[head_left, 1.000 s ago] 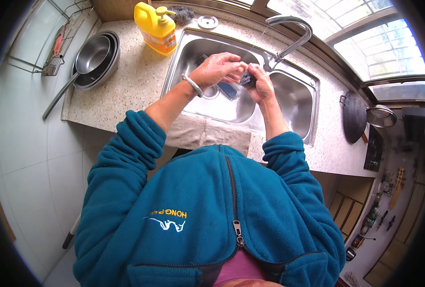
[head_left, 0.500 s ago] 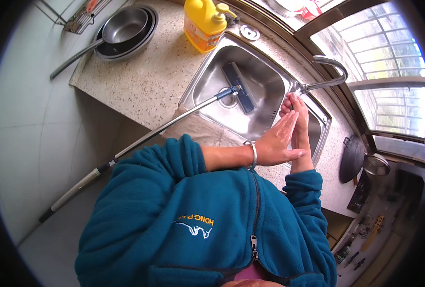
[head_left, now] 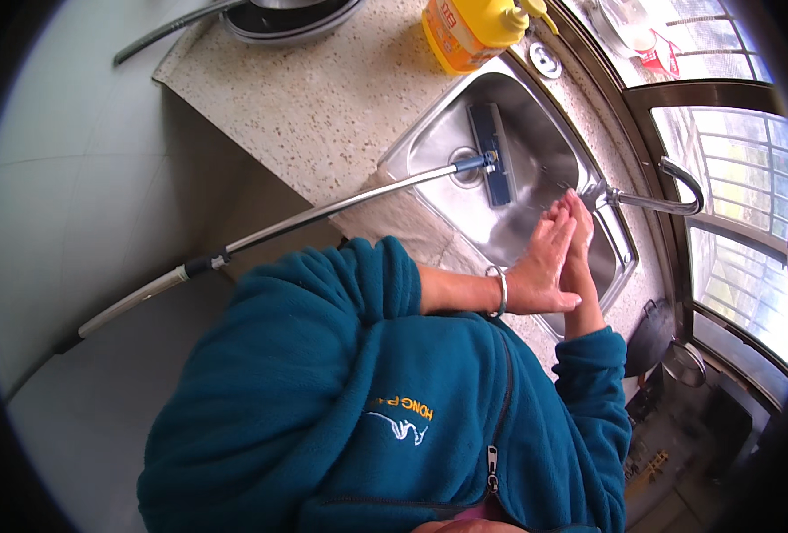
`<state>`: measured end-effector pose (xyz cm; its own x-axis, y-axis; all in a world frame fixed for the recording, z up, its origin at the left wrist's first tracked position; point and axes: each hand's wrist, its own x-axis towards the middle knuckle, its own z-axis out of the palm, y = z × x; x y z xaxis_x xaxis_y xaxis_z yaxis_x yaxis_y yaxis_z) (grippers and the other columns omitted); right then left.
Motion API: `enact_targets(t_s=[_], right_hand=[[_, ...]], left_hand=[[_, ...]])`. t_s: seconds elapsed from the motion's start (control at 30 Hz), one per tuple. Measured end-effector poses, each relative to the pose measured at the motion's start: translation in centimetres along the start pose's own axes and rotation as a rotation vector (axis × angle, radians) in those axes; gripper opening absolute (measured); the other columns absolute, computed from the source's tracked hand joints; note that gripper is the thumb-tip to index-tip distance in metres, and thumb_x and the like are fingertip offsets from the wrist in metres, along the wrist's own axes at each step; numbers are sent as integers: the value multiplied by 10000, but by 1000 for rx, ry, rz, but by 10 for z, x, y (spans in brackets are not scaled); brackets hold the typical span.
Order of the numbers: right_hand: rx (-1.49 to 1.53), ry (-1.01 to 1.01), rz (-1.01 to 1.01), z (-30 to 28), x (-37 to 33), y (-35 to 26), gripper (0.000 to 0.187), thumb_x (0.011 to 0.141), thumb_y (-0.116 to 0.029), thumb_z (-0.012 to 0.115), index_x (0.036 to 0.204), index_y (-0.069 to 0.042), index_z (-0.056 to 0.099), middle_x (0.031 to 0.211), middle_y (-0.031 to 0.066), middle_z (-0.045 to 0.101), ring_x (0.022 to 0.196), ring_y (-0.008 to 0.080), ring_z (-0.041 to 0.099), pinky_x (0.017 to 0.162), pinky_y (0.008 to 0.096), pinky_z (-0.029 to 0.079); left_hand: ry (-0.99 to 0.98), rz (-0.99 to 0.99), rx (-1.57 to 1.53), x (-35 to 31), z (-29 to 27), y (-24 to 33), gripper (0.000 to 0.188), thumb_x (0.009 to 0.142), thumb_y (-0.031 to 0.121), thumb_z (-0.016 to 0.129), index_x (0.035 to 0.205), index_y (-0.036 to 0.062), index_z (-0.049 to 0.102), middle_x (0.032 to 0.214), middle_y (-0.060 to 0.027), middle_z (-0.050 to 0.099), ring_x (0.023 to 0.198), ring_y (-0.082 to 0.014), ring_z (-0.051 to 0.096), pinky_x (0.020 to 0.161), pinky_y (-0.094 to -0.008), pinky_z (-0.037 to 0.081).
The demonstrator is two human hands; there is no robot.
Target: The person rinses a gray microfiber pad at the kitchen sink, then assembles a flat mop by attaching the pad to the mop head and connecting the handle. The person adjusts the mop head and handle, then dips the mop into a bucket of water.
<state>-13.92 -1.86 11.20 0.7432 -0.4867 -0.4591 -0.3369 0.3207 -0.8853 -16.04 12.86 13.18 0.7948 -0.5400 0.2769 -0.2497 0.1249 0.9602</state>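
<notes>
Speckled counter (head_left: 323, 98) at upper centre surrounds our sink (head_left: 443, 133). Mid-right, our straight-fingered left hand (head_left: 543, 271) overlaps our right hand (head_left: 580, 235), whose grip we cannot tell

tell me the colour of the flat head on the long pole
The flat head is dark blue, seen best in the head view.

This place is a kitchen. At two o'clock there is a steel sink (head_left: 543, 133), with a curved tap (head_left: 656, 204) between two and three; stacked pans (head_left: 300, 19) are at eleven o'clock, a dark wok (head_left: 649, 342) between three and four.
</notes>
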Motion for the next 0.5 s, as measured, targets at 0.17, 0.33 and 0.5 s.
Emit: enact_targets(t_s=[0.17,0.33,0.5], right_hand=[[19,12,29,10,13,5,298,931,-277,607,725,-101,483,637,51,486,556,184,456,557,332,434],[67,124,120,18,18,13,333,918,-258,619,681,-115,435,616,42,454,550,175,423,535,319,395],[87,49,54,19,15,22,279,913,-255,634,718,-111,496,638,36,496,581,153,484,566,297,448]], left_hand=[[41,-13,4,4,-2,-10,1150,634,317,804,1465,-88,120,1482,-340,203,1357,-502,219,1146,-504,203],[5,-64,11,9,-7,-12,1169,626,317,809,1467,-87,104,1491,-335,187,1367,-497,198,1150,-509,192],[-3,-129,8,2,-1,-27,1154,624,296,800,1464,-92,111,1502,-327,167,1365,-482,204,1152,-500,193]])
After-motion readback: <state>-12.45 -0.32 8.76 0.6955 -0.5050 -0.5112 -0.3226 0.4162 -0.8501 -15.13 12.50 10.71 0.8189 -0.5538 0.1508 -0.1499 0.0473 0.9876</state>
